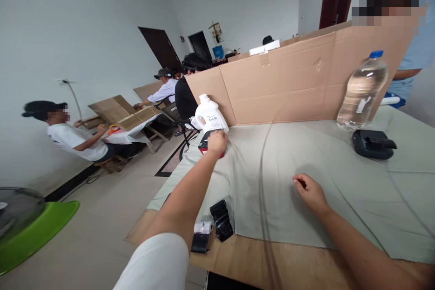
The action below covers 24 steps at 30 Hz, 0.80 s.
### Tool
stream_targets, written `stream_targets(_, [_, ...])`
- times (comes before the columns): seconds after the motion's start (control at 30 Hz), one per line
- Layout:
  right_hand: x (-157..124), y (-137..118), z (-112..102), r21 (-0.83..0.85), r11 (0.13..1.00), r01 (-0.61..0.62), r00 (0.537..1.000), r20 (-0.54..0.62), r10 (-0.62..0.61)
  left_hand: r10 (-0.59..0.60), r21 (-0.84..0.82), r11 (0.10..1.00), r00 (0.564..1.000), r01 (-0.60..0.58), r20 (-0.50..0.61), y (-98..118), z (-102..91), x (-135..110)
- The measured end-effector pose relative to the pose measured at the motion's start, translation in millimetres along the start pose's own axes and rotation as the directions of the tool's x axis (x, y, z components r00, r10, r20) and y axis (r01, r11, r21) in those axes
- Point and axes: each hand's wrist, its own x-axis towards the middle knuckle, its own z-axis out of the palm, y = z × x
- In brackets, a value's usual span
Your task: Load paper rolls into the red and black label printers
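My left hand (217,142) reaches out to the far left of the table, its fingers closed over the near right part of a small black and red box (204,145). The hand hides much of that box. Just behind it stands a white jug (212,118) with a handle and a white cap. My right hand (311,195) is held over the middle of the cloth, fingers curled in and thumb against them, with nothing visible in it. Near the front edge, by my left forearm, lie a black roll (222,221) and a white and black roll (200,244).
A grey-green cloth (272,167) covers the wooden table. A cardboard panel (288,86) stands along its back. At right are a large clear bottle (363,90) with a blue cap and a black device (372,144). A fan (20,217) stands at left; several people sit beyond.
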Motion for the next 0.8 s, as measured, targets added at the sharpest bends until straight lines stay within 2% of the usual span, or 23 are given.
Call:
stream_targets(0.07, [1.0, 1.2, 1.0, -0.007, 1.0, -0.002, 1.0, 0.01, 0.002, -0.112, 0.033, 0.993, 0.993, 0.113, -0.02, -21.8, -10.4, 28.4])
stream_targets(0.17, [1.2, 2.5, 1.7, -0.013, 1.0, -0.014, 1.0, 0.024, 0.014, -0.259, 0.073, 0.963, 0.966, 0.259, -0.021, -45.0, -8.8, 49.1])
stream_targets(0.27, [0.9, 2.4, 1.8, -0.048, 0.999, -0.02, 0.998, 0.052, 0.022, -0.372, 0.118, 0.923, 0.928, 0.367, 0.025, -56.4, 7.9, 54.8])
stream_targets(0.37, [1.3, 2.1, 2.1, -0.096, 0.995, -0.013, 0.997, 0.079, 0.021, -0.424, 0.134, 0.903, 0.897, 0.408, 0.122, -63.0, 27.5, 53.6])
stream_targets(0.47, [2.1, 2.0, 2.3, -0.108, 0.994, 0.005, 0.996, 0.092, 0.005, -0.385, 0.088, 0.921, 0.921, 0.379, 0.064, -68.4, 41.3, 46.5])
stream_targets(0.57, [2.2, 1.4, 1.8, -0.117, 0.993, 0.01, 0.995, 0.102, 0.002, -0.356, 0.015, 0.934, 0.931, 0.358, -0.076, -67.3, 47.0, 34.4])
stream_targets(0.67, [1.9, 0.4, 0.6, -0.113, 0.994, 0.011, 0.994, 0.107, 0.001, -0.384, -0.063, 0.923, 0.905, 0.378, -0.184, -55.2, 44.7, 18.8])
stream_targets(0.73, [2.1, 0.5, 0.0, -0.1, 0.995, 0.008, 0.993, 0.114, 0.003, -0.389, -0.114, 0.921, 0.895, 0.372, -0.22, -42.0, 38.7, 5.9])
stream_targets(0.8, [2.7, 1.4, -0.3, -0.076, 0.997, 0.003, 0.994, 0.113, 0.006, -0.357, -0.16, 0.931, 0.908, 0.328, -0.217, -26.4, 29.7, -10.8])
